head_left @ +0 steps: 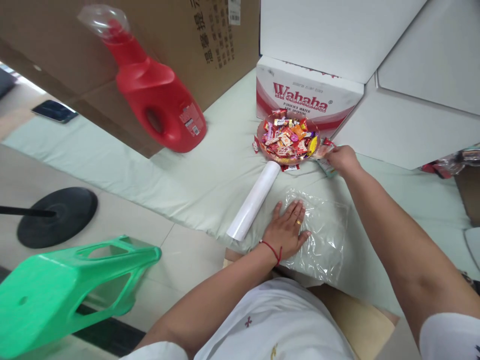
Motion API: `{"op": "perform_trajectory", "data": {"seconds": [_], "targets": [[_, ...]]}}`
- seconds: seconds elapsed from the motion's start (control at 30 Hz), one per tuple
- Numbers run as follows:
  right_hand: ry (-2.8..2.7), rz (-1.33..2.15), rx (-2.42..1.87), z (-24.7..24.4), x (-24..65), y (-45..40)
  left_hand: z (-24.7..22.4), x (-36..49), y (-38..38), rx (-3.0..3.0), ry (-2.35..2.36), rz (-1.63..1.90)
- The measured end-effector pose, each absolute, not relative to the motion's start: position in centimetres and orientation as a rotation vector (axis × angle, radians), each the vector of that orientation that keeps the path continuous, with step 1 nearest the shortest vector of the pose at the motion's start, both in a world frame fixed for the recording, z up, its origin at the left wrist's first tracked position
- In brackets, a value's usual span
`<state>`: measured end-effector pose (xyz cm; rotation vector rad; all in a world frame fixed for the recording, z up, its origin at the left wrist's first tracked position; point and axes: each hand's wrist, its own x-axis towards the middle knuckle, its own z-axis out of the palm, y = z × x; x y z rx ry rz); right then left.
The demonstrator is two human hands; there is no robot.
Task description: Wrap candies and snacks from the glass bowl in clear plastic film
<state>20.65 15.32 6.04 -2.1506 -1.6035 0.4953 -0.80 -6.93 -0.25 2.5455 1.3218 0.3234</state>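
My left hand (287, 230) lies flat with its fingers spread, pressing on a clear plastic bag (326, 240) on the pale green cloth. Beside it, a white roll (255, 200) rests at a slant. My right hand (343, 159) reaches to the right side of a clear bowl (285, 159) heaped with wrapped candies (287, 136). Its fingers are closed at a small plastic packet (327, 167) with pink and teal parts, partly covered by the hand. A few candies in red wrappers (290, 168) lie outside the bowl, close to its rim.
Behind the bowl stands a white and red Wahaha water carton (303, 95), with white boxes (337, 30) around it. A red jug (161, 100) stands by a large brown carton (56, 40) at left. A green stool (45, 290) and a black round base (56, 217) are on the floor.
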Motion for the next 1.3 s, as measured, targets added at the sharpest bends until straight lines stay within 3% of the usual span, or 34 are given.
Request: {"op": "perform_trajectory", "data": {"seconds": [0.2,0.47,1.3], "targets": [[-1.169,0.973,-1.843,9.9,22.0,3.5,0.0,-0.8,-6.8,2.559,1.333,0.302],[-1.105,1.198,-1.771,5.5,20.1,-10.5,0.2,-0.8,-6.7,2.538,1.320,0.301],[-1.571,1.207,-1.809,3.8,19.9,-12.7,0.6,-1.7,-6.4,2.411,1.214,0.377]]}}
